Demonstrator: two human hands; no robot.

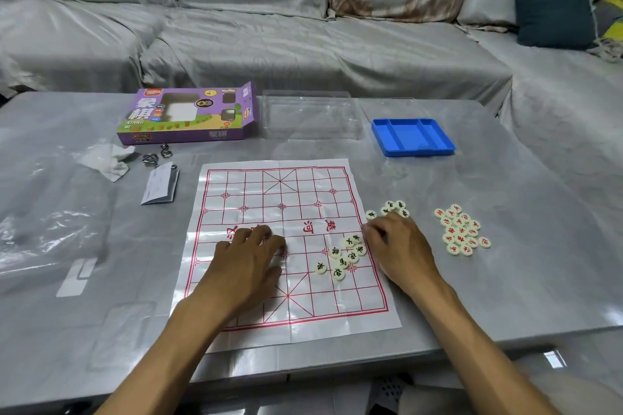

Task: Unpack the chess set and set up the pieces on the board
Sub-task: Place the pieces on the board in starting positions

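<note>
My right hand (pixel 399 246) sits at the board's (pixel 253 195) right edge, fingers curled, grip unclear. Black pieces (pixel 344 254) lie just left of it; left hand (pixel 249 256) rests flat, farther off.

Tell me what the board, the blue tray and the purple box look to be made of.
Board: thin glossy sheet, probably plastic film or coated paper; fold creases and glare show.
Blue tray: moulded plastic, smooth, with formed compartments.
Purple box: printed cardboard, with an open end flap and window cut-outs.
</note>
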